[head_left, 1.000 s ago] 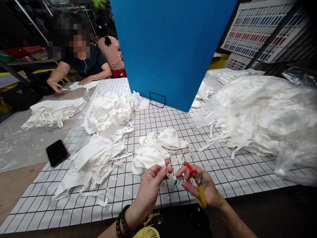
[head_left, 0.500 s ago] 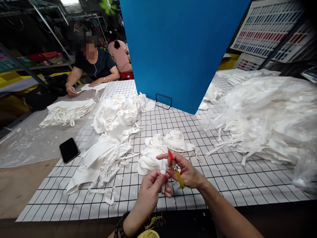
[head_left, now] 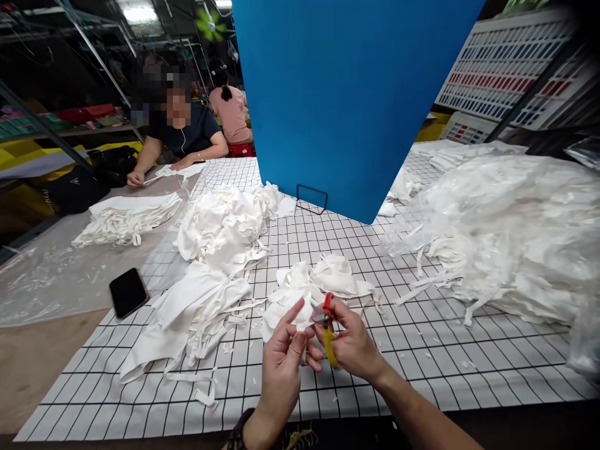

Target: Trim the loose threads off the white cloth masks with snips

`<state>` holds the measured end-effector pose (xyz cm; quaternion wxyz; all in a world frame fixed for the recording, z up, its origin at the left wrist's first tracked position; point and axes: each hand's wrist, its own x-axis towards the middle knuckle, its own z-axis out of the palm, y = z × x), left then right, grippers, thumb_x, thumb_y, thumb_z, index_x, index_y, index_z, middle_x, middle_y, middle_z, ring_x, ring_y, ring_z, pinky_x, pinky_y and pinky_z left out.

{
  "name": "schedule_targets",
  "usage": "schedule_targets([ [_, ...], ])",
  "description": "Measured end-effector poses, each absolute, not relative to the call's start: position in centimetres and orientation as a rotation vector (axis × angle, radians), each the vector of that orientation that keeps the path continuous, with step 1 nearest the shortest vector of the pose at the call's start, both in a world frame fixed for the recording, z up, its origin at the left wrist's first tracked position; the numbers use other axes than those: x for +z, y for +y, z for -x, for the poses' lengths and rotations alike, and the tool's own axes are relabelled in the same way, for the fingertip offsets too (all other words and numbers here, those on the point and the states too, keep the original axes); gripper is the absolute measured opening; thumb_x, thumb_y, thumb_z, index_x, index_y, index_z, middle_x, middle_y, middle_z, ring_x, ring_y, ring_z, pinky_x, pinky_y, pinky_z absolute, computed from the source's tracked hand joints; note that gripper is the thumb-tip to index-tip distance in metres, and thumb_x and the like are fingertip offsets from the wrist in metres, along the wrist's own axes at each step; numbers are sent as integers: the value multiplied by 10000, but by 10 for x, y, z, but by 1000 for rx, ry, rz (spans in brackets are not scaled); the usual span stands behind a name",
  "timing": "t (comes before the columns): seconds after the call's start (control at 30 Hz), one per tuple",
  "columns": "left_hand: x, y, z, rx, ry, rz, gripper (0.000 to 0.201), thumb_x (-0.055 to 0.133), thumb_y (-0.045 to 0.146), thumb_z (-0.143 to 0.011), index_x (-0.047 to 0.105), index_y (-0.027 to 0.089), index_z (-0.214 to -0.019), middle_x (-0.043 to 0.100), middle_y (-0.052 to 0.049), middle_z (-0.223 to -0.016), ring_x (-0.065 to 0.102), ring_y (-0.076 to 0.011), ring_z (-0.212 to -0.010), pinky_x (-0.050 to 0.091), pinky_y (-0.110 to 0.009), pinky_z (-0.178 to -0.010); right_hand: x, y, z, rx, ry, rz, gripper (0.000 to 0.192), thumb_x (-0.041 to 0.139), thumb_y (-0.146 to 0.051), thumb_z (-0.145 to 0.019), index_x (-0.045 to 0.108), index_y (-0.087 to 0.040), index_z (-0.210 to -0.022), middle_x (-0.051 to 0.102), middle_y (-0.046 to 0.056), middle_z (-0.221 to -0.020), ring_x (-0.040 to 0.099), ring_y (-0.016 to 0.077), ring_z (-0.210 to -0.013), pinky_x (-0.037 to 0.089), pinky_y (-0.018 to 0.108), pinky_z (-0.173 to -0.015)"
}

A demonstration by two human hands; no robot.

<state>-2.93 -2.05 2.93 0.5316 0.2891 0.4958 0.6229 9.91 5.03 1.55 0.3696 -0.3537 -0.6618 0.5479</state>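
The left hand [head_left: 282, 364] pinches thin white cloth [head_left: 304, 323], just beside the right hand [head_left: 352, 345], which grips red-and-yellow metal snips [head_left: 324, 319]. The cloth looks light and floppy, best held by its edge.

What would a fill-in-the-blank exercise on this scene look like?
1. The right hand holds snips with one red handle and one ____ handle.
2. The phone lies on the person's ____ side.
3. The lines on the white tablecloth are ____.
4. The tall panel standing ahead is ____.

Missing words: yellow; left; black; blue.
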Motion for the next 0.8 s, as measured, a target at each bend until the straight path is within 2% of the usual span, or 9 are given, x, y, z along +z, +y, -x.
schedule_targets([
  [0.07,25,-19,29,1475,1123,-694,248,654,378,-846,668,131,-833,690,-100,-972,603,-99,-532,527,-224,-481,18,50,-105,1513,-1759,924,163,662,-263,-826,518,-217,-885,548,-12,-810,483,123,-669,426,243,-595],
  [0.1,23,-18,29,1475,1118,-718,243,645,377,-856,668,136,-842,692,-67,-828,609,-112,-533,535,-232,-510,20,51,-110,1543,-1782,933,166,662,-269,-826,518,-216,-890,554,-11,-816,490,127,-686,432,248,-613],
  [0.17,19,-18,31,1485,1152,-797,234,628,369,-872,667,143,-827,652,-26,-679,627,-131,-547,544,-247,-556,25,53,-124,1531,-1843,990,180,671,-279,-817,513,-215,-877,542,-17,-801,482,129,-692,432,253,-629],
  [0.27,16,-18,35,1469,1242,-916,214,602,334,-894,654,152,-796,629,-18,-692,650,-146,-564,544,-260,-572,35,53,-144,1385,-2056,1117,274,746,-307,-739,494,-217,-801,510,-30,-748,450,130,-661,409,253,-593],
  [0.37,14,-19,38,1422,1285,-1029,206,565,296,-917,643,161,-782,596,-9,-703,652,-148,-564,540,-269,-571,43,48,-154,1219,-2281,1175,330,779,-356,-682,501,-218,-794,540,-13,-771,477,151,-677,408,273,-597],
  [0.6,13,-21,37,1419,1244,-1086,160,563,270,-910,628,178,-797,529,13,-718,631,-127,-533,525,-247,-503,49,37,-145,940,-2378,1211,353,744,-439,-703,484,-215,-783,553,4,-769,492,166,-674,389,285,-595],
  [0.8,14,-21,38,1395,1234,-1047,190,589,317,-888,611,177,-760,544,13,-694,631,-132,-499,511,-247,-486,50,36,-141,857,-2399,1200,299,717,-387,-714,477,-216,-763,555,-2,-736,488,159,-656,362,270,-571],
])
